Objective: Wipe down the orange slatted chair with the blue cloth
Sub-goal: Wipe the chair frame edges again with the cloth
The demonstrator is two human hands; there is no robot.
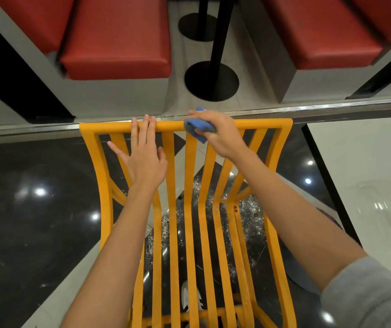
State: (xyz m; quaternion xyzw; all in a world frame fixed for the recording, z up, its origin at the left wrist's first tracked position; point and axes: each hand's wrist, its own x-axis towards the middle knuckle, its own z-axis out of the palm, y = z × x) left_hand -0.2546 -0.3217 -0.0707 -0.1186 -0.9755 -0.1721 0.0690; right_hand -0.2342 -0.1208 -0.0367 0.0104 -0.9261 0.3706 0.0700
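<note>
The orange slatted chair (189,209) fills the middle of the view, its end rail at the far side and its long slats running toward me. My left hand (142,152) lies flat with straight fingers on the left slats, fingertips reaching the end rail. My right hand (218,133) grips the bunched blue cloth (198,129) and holds it against the end rail near its middle. Part of the cloth is hidden under my fingers.
Red cushioned benches (116,39) sit beyond a metal floor strip (308,107), with black table bases (212,81) between them. A white tabletop (365,162) stands at the right. Glossy dark floor (35,209) lies left; a white shoe (191,297) shows through the slats.
</note>
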